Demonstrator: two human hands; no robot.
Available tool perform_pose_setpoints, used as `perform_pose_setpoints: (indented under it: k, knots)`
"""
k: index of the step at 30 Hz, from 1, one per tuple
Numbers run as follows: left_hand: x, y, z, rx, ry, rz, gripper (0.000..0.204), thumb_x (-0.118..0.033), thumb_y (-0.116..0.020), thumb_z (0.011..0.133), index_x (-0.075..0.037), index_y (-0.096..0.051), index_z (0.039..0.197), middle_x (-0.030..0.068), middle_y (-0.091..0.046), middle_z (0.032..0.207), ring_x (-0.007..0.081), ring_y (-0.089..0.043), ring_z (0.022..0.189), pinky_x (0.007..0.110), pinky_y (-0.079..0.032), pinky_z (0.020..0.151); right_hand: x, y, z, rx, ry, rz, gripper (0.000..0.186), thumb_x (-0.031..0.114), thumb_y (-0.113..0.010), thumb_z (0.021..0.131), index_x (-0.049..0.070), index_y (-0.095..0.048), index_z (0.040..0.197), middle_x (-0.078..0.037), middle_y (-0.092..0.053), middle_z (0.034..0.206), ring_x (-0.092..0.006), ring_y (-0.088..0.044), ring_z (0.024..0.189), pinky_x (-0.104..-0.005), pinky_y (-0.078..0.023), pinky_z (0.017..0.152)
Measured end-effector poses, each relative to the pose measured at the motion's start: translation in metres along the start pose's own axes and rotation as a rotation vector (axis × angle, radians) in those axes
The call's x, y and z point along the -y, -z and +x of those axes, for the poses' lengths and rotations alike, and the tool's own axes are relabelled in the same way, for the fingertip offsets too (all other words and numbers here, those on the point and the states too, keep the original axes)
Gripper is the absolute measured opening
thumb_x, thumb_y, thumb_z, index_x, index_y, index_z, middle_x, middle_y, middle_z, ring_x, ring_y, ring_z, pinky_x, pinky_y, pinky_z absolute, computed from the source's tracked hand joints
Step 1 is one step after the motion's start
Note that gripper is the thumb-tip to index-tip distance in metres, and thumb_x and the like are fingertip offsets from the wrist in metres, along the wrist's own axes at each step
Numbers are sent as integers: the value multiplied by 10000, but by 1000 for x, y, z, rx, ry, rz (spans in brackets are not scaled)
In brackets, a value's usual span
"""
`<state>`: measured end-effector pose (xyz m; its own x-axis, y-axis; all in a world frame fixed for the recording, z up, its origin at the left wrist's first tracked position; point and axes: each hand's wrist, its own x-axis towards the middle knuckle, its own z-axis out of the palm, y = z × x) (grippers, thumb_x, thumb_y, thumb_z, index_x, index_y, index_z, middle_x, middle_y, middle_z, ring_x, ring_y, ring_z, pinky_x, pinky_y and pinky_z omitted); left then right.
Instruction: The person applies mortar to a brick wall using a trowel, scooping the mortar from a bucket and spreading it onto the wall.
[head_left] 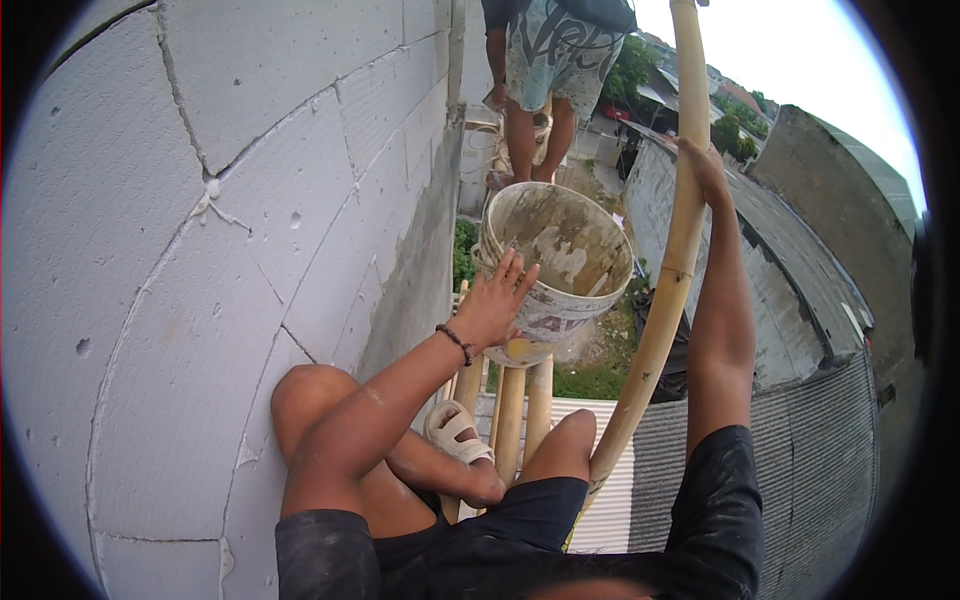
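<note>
A whitish bucket [575,308], its inside crusted with dried mortar, stands in front of me on bamboo poles [510,420]. My left hand [497,300] rests against the bucket's near left side with the fingers stretched out and apart. No grip on the rim shows. On the right, my right hand [706,172] is closed around an upright bamboo pole [680,240], its arm raised. I sit with bent legs, and a pale sandal [458,430] shows below the bucket. The bucket hides part of the poles behind it.
A light block wall [270,230] runs close along my left. Beyond the bucket a person [545,90] stands barefoot on the bamboo. Far below on the right lie a corrugated roof [790,450], a grey wall [655,200] and grassy ground [600,375].
</note>
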<state>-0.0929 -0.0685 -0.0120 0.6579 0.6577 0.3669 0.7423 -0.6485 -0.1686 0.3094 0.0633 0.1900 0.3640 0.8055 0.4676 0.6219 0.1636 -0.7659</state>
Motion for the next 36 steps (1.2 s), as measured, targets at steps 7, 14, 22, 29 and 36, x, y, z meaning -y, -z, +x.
perform_pose_setpoints:
  k: [7,14,22,29,36]
  knots:
    - [0,-2,-2,-27,-4,4,1120,-444,-823,683,-39,-223,1537,218,-321,1497,360,-260,1449,413,-493,912,6,-3,-9,-8,-10,-5,690,503,-761,717,-44,-597,1105,-128,-649,912,-207,-638,800,-347,-500,741]
    - [-1,-2,-2,-18,-3,11,1116,-434,-827,680,-38,-228,1534,226,-322,1497,360,-261,1449,414,-494,919,9,-2,-12,-10,-21,2,679,496,-762,719,-40,-599,1103,-123,-649,916,-208,-635,799,-345,-497,744]
    - [-2,0,-1,12,7,2,1130,-466,-827,681,-36,-227,1536,226,-324,1499,361,-258,1451,406,-492,920,6,-1,-9,-25,-2,-5,678,498,-756,720,-40,-603,1102,-114,-640,920,-202,-625,812,-342,-492,742]
    - [-2,-3,-4,2,15,24,1147,-493,-823,679,-40,-219,1543,224,-323,1500,361,-251,1455,413,-490,918,15,-3,-20,17,28,59,634,470,-755,740,-38,-600,1085,-95,-628,904,-179,-612,783,-333,-491,719]
    - [-1,-2,-2,27,20,14,1153,-495,-823,678,-33,-216,1543,227,-322,1503,368,-240,1461,423,-490,917,19,-2,-22,-18,35,9,605,476,-756,766,-24,-601,1069,-88,-622,869,-172,-612,753,-327,-494,687]
